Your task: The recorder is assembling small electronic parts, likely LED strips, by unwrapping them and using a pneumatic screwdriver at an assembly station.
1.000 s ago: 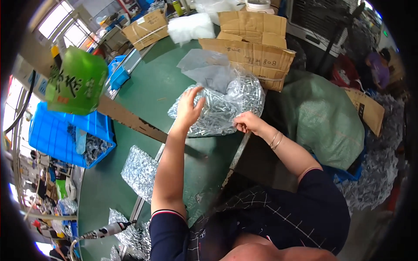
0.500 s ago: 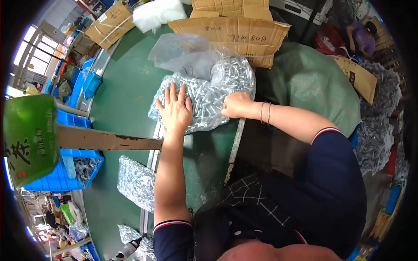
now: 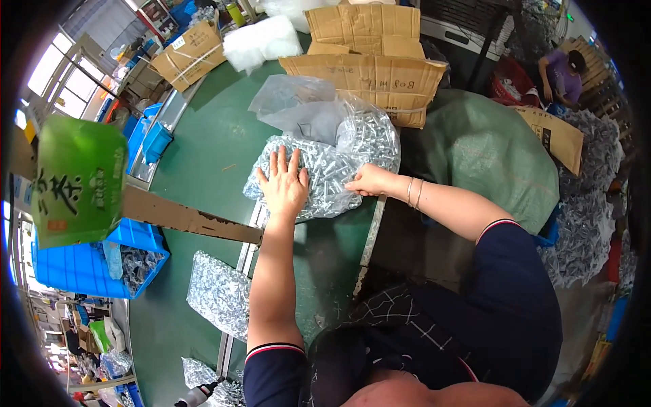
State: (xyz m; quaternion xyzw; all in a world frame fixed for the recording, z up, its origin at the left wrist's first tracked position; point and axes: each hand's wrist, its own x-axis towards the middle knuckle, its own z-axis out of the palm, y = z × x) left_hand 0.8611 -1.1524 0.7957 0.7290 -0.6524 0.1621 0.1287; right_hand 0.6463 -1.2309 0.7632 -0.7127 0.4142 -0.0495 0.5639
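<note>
A large clear plastic bag (image 3: 324, 166) full of small silvery metal parts, which look like bolts or screws, lies on the green table. My left hand (image 3: 285, 190) rests flat on its left part, fingers spread. At its right side, near the table edge, my right hand (image 3: 368, 180) is closed with thumb and fingers pinched together on the bag's plastic. The loose, mostly unfilled end of the bag (image 3: 291, 95) lies crumpled toward the far side. Two bracelets circle my right wrist.
An opened cardboard box (image 3: 369, 78) stands behind the bag. A metal post (image 3: 196, 220) juts in from the left. A smaller filled bag (image 3: 218, 293) lies nearer me, beside my left forearm. A big green sack (image 3: 488, 156) sits at right; a person (image 3: 564, 78) works beyond it.
The whole scene sits slightly lower in the picture as my head has shifted. My hands stay at the same places on the bag, the right one now more clearly pinching.
</note>
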